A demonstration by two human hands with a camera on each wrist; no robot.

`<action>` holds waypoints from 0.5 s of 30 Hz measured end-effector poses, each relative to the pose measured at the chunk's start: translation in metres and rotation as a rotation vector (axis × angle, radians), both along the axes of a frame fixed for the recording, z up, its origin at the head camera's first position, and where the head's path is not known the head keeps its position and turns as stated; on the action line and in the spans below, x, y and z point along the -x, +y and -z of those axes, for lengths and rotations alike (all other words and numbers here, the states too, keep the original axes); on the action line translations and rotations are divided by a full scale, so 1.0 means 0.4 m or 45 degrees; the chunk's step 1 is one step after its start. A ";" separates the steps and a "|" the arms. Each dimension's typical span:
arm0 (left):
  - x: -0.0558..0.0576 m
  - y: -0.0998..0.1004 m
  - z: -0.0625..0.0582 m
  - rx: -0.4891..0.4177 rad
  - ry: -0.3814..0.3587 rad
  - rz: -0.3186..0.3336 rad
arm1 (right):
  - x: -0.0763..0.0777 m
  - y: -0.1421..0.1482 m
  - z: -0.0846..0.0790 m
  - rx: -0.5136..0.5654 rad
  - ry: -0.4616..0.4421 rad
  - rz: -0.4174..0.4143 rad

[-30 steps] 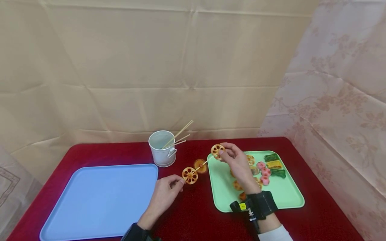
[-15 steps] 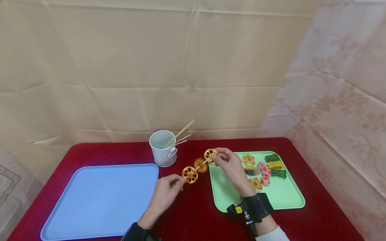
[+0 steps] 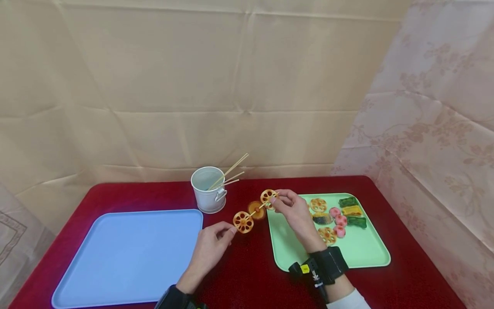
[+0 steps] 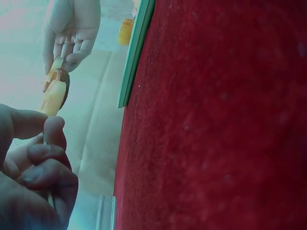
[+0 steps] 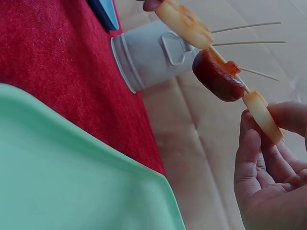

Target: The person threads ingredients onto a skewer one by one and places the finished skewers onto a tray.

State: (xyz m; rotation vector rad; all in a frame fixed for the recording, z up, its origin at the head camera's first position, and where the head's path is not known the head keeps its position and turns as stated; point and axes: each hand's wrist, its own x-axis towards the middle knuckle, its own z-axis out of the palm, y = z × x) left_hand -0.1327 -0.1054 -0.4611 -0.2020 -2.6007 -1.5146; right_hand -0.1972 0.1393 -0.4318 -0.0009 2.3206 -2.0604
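Skewer (image 3: pixel 252 213) slants near left to far right; left hand (image 3: pixel 211 245) pinches near end, right hand (image 3: pixel 298 218) pinches lotus slice (image 5: pixel 261 116) at far end

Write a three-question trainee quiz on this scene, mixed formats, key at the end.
1. Multiple choice. What sits on the skewer between the two lotus root slices?
A) a pink piece
B) a round brown piece
C) a green piece

2. True or false. The white bucket stands on the red cloth, outside the blue tray.

3. Short answer. Which hand pinches the lotus root slice nearer the green tray?

Key:
1. B
2. True
3. The right hand
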 end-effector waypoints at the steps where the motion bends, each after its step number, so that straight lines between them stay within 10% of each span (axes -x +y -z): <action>1: 0.000 0.001 0.000 -0.013 -0.003 0.003 | 0.000 0.000 -0.001 0.004 -0.001 0.004; 15: -0.003 0.003 -0.008 -0.041 -0.051 -0.008 | -0.004 -0.005 -0.003 -0.015 0.008 -0.016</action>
